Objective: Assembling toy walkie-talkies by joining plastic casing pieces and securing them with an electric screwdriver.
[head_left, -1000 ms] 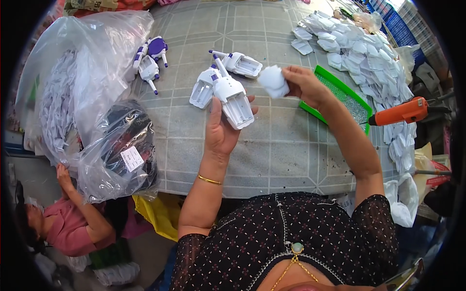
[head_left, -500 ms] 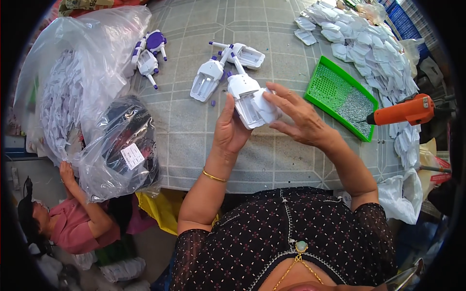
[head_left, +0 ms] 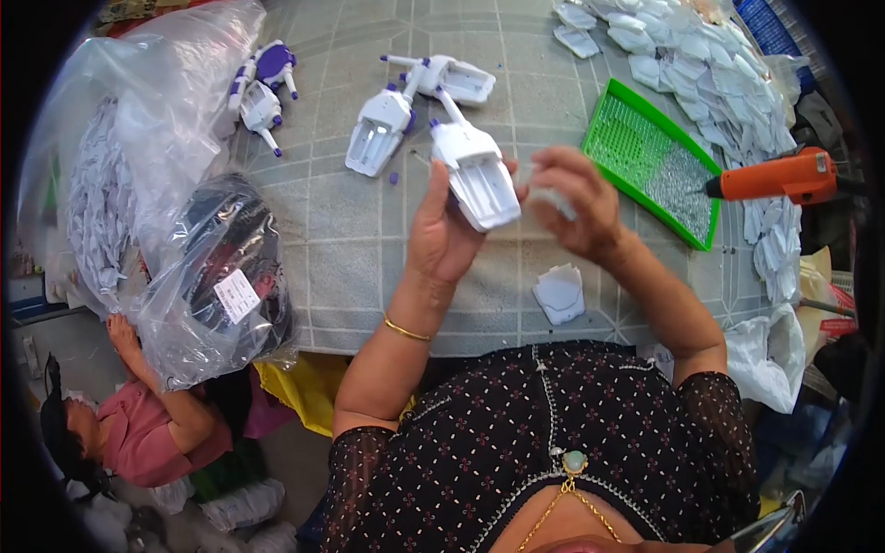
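Left hand: my left hand [head_left: 444, 230] is closed around the lower body of a white plastic housing [head_left: 477, 180], thumb and fingers wrapped from below; its open face tilts up toward me and its thin stem points away.
Right hand: my right hand [head_left: 573, 198] is raised just right of the housing, fingers curled. Something small and pale sits at the fingertips, but it is blurred; I cannot tell what it is or how firmly it is pinched.
Position of work: held in the air above the table [head_left: 369, 249], not resting on it.
Nearby, beyond left hand: two more white housings [head_left: 376, 134] with purple bits, lying loose.
Nearby, under right wrist: a small white cover piece [head_left: 559, 293] on the table.
Nearby, right of right hand: green tray [head_left: 653, 161] with small screws; orange power screwdriver [head_left: 779, 177] at its far edge.
Risk 1: the small piece could slip from my fingertips, since the grip looks light.
Risk 2: the housing is gripped low; pressing on its open face could rotate it in my palm.
Risk 3: a wide reach rightward could knock the tray and scatter screws.
Risk 4: the stem could catch the loose housings beyond.
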Demonstrator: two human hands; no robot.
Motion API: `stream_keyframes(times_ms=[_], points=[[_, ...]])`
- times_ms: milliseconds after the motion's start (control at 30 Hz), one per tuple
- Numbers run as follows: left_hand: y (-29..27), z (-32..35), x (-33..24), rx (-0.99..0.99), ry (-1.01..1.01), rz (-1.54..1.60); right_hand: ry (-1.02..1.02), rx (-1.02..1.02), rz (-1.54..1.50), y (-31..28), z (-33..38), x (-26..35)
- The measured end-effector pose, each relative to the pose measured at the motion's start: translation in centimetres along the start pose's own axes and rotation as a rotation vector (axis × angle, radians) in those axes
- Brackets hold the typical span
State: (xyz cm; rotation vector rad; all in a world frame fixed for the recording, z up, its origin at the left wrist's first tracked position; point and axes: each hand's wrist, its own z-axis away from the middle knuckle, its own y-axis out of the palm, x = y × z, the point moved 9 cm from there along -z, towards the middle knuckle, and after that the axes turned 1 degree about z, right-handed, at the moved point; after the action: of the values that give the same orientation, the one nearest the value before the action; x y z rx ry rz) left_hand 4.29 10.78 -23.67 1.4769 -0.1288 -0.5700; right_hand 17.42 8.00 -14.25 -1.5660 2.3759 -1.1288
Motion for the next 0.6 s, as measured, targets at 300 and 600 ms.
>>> stream_keyframes(times_ms=[300, 600], points=[[0.4, 0.1, -1.7, 0.014, 0.032, 0.093, 0.087, 0.797, 0.049, -0.6, 5.5, 4.3], [0.1, 0.2, -0.5, -0.013, 0.004, 0.036, 0.227, 0.545, -0.131, -1.2, 7.8, 3.2]])
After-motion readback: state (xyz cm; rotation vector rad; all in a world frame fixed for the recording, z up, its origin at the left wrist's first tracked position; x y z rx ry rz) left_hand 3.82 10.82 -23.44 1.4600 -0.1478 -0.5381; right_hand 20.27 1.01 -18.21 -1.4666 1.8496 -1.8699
